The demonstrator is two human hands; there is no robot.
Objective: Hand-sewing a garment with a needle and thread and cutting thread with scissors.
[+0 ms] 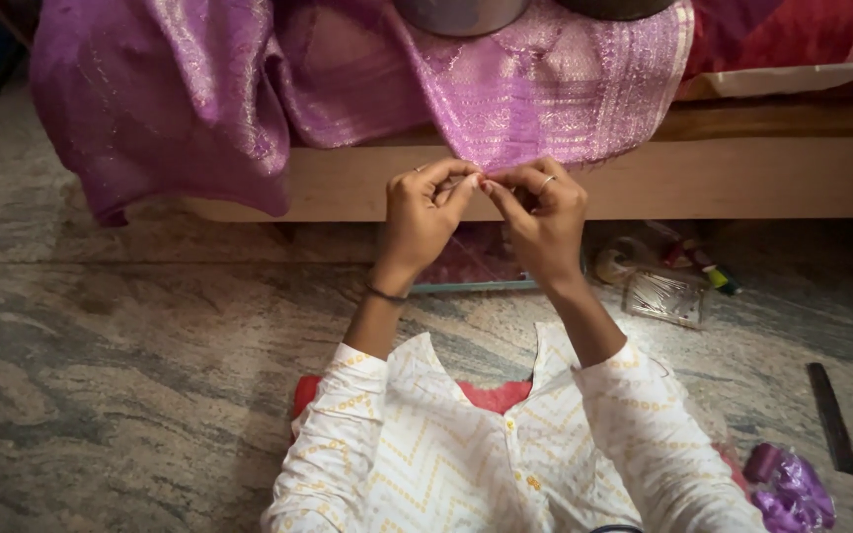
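My left hand [425, 212] and my right hand [542, 212] are raised together in front of a wooden bed frame [742, 178]. Their fingertips pinch at the lower edge of a purple woven cloth [535, 99] that hangs over the frame. Something very thin may be between the fingers; it is too small to make out. The right hand wears a ring, the left wrist a dark band. White patterned sleeves cover both forearms.
A metal pot [458, 14] stands on the cloth at the top. On the marble floor [101, 375] lie a clear plastic packet [665, 296], small items under the bed [688, 259], a black comb [831, 415] and a purple bundle [792, 489]. A red cushion [491, 397] lies below.
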